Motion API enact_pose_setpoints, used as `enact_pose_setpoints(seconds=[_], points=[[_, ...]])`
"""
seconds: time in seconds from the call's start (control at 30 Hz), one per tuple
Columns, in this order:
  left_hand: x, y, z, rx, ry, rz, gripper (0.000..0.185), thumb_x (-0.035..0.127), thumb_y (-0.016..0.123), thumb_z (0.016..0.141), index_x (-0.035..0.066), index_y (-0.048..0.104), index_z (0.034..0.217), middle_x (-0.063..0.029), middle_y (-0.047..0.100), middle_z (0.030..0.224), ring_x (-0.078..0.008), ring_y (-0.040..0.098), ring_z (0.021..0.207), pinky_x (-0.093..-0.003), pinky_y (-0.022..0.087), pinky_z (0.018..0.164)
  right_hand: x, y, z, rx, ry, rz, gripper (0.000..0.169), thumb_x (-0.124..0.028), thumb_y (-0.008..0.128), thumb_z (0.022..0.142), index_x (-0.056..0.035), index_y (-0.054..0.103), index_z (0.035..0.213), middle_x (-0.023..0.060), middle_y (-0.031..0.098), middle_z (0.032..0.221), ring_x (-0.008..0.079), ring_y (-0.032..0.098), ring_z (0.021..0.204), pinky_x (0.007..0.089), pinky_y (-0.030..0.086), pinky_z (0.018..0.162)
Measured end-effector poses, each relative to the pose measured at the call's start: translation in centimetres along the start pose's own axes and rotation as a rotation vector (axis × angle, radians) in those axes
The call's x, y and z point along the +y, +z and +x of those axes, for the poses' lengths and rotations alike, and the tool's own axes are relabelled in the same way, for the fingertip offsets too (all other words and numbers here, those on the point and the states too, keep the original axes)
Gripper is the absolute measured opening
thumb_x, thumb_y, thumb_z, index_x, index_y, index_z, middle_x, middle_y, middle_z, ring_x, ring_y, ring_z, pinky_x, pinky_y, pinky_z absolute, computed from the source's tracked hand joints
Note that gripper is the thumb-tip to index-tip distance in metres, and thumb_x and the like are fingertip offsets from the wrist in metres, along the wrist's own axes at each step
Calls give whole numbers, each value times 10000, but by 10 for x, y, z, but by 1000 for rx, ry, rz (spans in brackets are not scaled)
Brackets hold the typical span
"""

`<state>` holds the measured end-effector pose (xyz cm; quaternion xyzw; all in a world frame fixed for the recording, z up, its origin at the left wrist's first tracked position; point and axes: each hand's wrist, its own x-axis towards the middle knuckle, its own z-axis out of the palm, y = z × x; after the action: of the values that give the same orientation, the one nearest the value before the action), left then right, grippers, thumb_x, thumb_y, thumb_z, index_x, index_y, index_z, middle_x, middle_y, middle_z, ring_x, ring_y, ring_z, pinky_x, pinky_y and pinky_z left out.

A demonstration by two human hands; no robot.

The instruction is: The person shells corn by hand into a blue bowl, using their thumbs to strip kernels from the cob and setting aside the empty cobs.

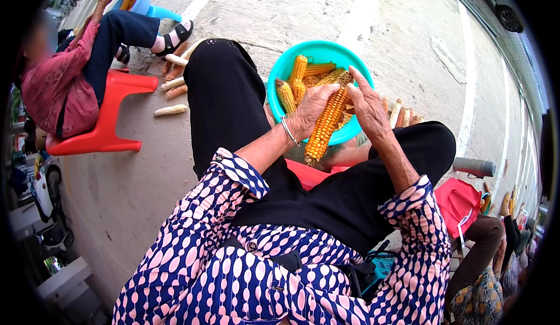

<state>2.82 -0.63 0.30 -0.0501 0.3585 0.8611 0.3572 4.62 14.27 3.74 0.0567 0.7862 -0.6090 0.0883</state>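
My left hand (311, 108), with a metal bangle at the wrist, grips an ear of dried yellow corn (326, 126) above my lap. The ear slants, and its far end, by my fingers, shows bare cob where kernels are gone. My right hand (365, 102) rests against the ear's far right side, thumb and fingers spread; its hidden fingers may be touching more of the ear. Beneath both hands, a turquoise plastic basin (280, 67) holds several ears of corn (299, 73) and loose kernels.
Bare cobs (170, 109) lie on concrete to the left, and more cobs (396, 112) stand beyond my right knee. A person sits on a red plastic stool (116, 106) at left near a blue basin (142, 3). A grey cylinder (474, 166) and red bag (457, 202) are at right, near other people.
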Motion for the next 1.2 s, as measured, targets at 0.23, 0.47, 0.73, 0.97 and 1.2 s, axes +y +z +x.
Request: enact_pose_setpoints(seconds=[0.23,0.47,0.73,0.97,1.2], points=[[-18,-7,4,24,-92,-62,242,244,480,929,71,509,1097,-59,594,886,-165,609,743,-319,544,637,5,-2,-8,-102,-9,59,458,-215,500,912,-123,417,1353,46,549,1106,107,529,927,263,466,784],[-12,1,1,9,-91,16,332,272,345,929,18,545,1008,-108,622,884,-200,625,746,-339,537,637,16,3,-2,-132,130,407,391,-145,468,915,-95,449,1302,-23,531,805,27,479,643,178,401,576],[-21,0,3,58,4,40,231,235,442,934,40,545,1002,-56,596,865,-151,608,747,-301,530,653,35,6,1,-67,64,328,393,-137,431,905,-99,460,1296,-18,533,834,37,497,677,187,431,611],[-17,-5,1,120,-74,139,284,279,372,961,53,502,1074,-74,592,893,-166,608,715,-308,539,619,18,11,-5,-137,114,402,444,-100,445,871,-120,448,1314,41,531,1085,76,539,887,205,457,747],[-20,-14,4,-40,-75,10,289,235,348,940,31,512,1065,-69,592,949,-161,582,891,-353,501,783,31,21,5,11,27,364,389,-103,462,873,-85,513,1259,-20,496,817,42,462,728,190,420,670]])
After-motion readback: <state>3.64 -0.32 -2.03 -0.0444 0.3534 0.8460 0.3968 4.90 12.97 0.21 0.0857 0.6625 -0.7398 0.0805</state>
